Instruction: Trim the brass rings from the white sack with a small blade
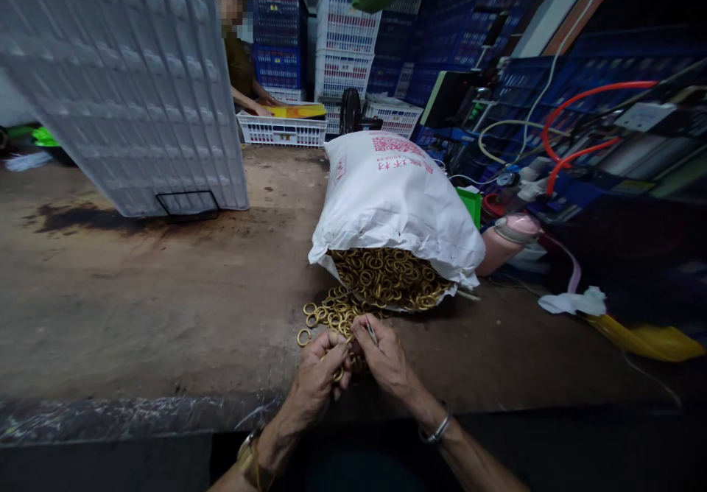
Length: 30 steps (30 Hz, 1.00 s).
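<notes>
My left hand (316,375) is closed on a brass-coloured ring (338,375), and more rings may be hidden in its fingers. Close against it, my right hand (387,359) pinches a small thin grey tool (372,332) whose exact kind I cannot make out. The fingertips of both hands meet over a small ring edge. Just beyond them, a pile of loose brass rings (331,308) has spilled onto the wooden table (166,308). The rings come from the mouth of a white woven sack (387,197), which lies on its side, full of them.
At left stands a tall pale ribbed plastic panel (138,94) in a black wire stand (188,203). A pink bottle (508,238), hoses and a yellow strip (646,336) are at right. Across the table a person (240,68) handles something yellow over a white crate (281,131).
</notes>
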Available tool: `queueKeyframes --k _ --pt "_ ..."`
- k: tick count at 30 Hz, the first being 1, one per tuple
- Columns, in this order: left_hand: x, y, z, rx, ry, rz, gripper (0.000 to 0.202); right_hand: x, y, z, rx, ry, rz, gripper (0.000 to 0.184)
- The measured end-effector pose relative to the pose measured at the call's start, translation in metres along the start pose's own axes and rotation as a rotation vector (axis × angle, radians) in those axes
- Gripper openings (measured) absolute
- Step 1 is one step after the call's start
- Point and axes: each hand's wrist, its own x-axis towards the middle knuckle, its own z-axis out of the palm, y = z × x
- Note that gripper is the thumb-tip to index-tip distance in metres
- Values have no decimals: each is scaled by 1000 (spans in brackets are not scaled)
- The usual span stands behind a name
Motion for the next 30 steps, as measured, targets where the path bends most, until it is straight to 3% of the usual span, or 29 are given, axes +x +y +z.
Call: queueKeyframes --k 3,6,10,17,22,27,30 --pt "2 -1 -1 12 33 17 30 -3 2 -2 -196 7 -56 23" --pt "4 -4 -3 38 35 34 30 -7 3 -1 -354 -88 -113 15" --pt "5 -8 -4 13 5 90 33 -10 4 0 -512 -154 -136 26" --pt "3 -3 -1 124 63 101 42 -9 1 0 -609 -184 -102 29" --pt "0 -5 -5 167 15 151 37 -9 -1 -3 -646 -231 -81 30" --pt "-14 6 -4 44 -120 101 31 -1 18 -19 -782 -90 37 23" --pt "-17 17 -4 -118 -110 39 30 4 30 -29 -761 13 61 20"
